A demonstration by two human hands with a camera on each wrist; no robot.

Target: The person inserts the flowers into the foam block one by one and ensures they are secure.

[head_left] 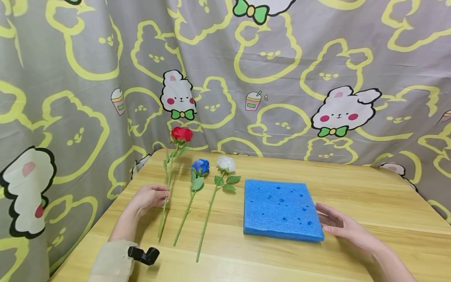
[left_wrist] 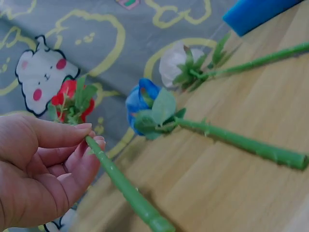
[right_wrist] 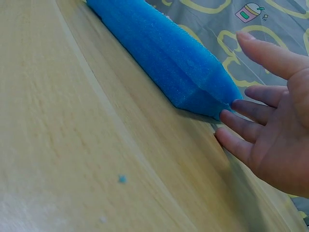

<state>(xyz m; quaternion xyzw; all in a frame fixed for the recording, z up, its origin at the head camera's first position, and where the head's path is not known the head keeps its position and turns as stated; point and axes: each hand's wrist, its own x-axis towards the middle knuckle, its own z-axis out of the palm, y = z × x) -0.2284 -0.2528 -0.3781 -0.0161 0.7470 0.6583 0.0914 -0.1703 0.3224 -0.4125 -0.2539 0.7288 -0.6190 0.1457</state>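
My left hand [head_left: 148, 199] pinches the green stem of an artificial red rose [head_left: 181, 135] between thumb and fingers. In the left wrist view the stem slants down from my fingertips, its lower end above the wood. To its right lie a blue rose [head_left: 200, 167] and a white rose [head_left: 226, 164], both with leafy green stems. A square blue foam block [head_left: 282, 211], its top pitted with several small holes, lies flat farther right. Beside its right edge, my right hand [head_left: 349, 229] has its fingers spread; in the right wrist view the fingertips [right_wrist: 236, 104] meet the block's corner.
The wooden table [head_left: 275, 260] extends to a grey patterned curtain [head_left: 218, 58] behind and at the left. A black clip-like mount [head_left: 143, 255] sits on my left wrist band. A tiny blue crumb [right_wrist: 122, 179] lies on the table in the right wrist view.
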